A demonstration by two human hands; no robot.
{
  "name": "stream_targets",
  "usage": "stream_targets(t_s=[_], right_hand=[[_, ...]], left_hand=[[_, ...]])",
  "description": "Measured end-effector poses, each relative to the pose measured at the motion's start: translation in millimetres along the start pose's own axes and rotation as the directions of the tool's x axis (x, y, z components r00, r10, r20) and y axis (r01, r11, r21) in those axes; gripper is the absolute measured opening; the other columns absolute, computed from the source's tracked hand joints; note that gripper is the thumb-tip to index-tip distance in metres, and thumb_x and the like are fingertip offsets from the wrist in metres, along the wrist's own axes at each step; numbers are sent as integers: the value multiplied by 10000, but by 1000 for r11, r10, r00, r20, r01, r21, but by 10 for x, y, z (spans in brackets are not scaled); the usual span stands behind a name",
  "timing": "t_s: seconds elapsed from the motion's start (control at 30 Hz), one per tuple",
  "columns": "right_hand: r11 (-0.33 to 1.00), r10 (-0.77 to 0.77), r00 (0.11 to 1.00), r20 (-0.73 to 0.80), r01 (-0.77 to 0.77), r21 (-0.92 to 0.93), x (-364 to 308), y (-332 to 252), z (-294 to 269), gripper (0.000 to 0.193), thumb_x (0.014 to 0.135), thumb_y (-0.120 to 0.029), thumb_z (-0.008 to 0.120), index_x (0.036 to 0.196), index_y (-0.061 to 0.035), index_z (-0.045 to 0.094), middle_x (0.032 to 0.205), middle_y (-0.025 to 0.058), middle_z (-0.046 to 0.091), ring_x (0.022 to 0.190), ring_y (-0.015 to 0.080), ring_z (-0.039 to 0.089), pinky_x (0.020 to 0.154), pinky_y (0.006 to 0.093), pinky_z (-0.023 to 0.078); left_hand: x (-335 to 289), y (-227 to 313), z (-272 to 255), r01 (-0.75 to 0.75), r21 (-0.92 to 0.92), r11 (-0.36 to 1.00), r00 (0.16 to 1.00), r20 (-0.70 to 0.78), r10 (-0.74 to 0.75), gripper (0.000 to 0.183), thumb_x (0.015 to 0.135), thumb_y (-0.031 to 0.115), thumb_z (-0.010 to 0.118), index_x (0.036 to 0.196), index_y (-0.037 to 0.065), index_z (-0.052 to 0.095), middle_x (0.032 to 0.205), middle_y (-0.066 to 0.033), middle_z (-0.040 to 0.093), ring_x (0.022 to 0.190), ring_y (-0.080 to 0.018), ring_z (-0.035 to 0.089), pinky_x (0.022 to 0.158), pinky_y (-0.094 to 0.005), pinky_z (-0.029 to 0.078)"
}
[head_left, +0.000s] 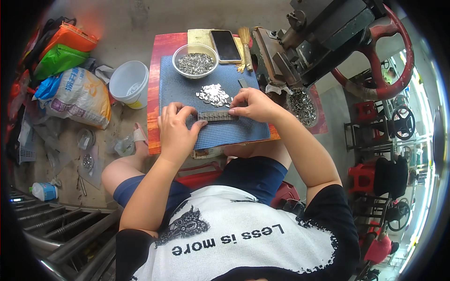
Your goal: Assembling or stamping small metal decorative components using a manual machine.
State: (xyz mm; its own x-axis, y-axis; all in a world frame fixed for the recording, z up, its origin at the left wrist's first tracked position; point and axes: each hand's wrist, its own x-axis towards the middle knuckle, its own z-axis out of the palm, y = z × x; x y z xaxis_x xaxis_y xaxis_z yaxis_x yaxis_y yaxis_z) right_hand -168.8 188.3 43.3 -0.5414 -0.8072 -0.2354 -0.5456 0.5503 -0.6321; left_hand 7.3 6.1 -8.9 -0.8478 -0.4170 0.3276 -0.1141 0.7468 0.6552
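Observation:
A slotted grey metal bar (218, 115) lies crosswise on a blue textured mat (176, 84). At the bar's left end, my left hand (177, 126) grips it between thumb and index finger. My right hand (253, 106) is over the right end, thumb and fingers pinched together; whatever is between the fingertips is too small to make out. Just beyond the bar sits a loose heap of small whitish metal pieces (213, 95). Farther back, a clear bowl (206, 74) holds many small silvery parts. A small dark block (243, 83) rests beyond my right hand.
A phone (225, 45) and a straw brush (246, 47) lie at the table's far side. On the right stands a press with a red handwheel (375, 51), beside a container of metal parts (302, 107). A white bucket (129, 84) and sacks (77, 96) stand left.

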Motion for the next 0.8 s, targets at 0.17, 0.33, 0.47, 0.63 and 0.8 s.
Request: stream_targets(t_s=[0.17,0.33,0.47,0.63,0.8], right_hand=[[1000,28,1000,-10,-28,-13,-63,7,-60,249,808,-222,796,960,-28,765,924,142,713,899,263,677,831,368,523],[998,66,998,14,-67,3,-25,-3,-56,193,844,-187,781,957,-32,756,890,76,647,866,188,630,808,321,496],[978,6,934,-358,70,196,292,-237,-27,220,878,-190,751,918,26,737,779,45,690,717,108,599,693,289,506],[995,-55,774,-630,94,29,812,-380,15,243,869,-222,741,972,-2,756,876,139,752,794,199,716,739,314,544],[984,-94,757,-647,-28,-176,198,-139,-49,223,860,-222,724,914,-7,744,897,190,716,854,342,694,797,410,548]], left_hand=[[-1,-7,-5,8,3,1000,1000,4,-8,284,746,270,833,937,96,715,1075,-85,580,1085,-285,524,959,-428,371],[-6,-5,-22,-16,-1,1000,1000,-14,16,281,745,270,832,932,99,711,1063,-82,582,1075,-286,526,952,-427,373],[1,-2,-25,-27,8,1000,1000,-10,27,279,743,268,832,929,100,710,1060,-82,582,1072,-285,527,948,-427,373],[9,-15,28,-31,0,1000,999,-16,31,277,744,270,829,928,100,708,1056,-83,583,1067,-288,531,941,-428,380],[-30,6,-5,-30,19,999,999,-33,31,283,750,267,823,942,95,706,1063,-84,585,1067,-292,533,937,-423,383]])
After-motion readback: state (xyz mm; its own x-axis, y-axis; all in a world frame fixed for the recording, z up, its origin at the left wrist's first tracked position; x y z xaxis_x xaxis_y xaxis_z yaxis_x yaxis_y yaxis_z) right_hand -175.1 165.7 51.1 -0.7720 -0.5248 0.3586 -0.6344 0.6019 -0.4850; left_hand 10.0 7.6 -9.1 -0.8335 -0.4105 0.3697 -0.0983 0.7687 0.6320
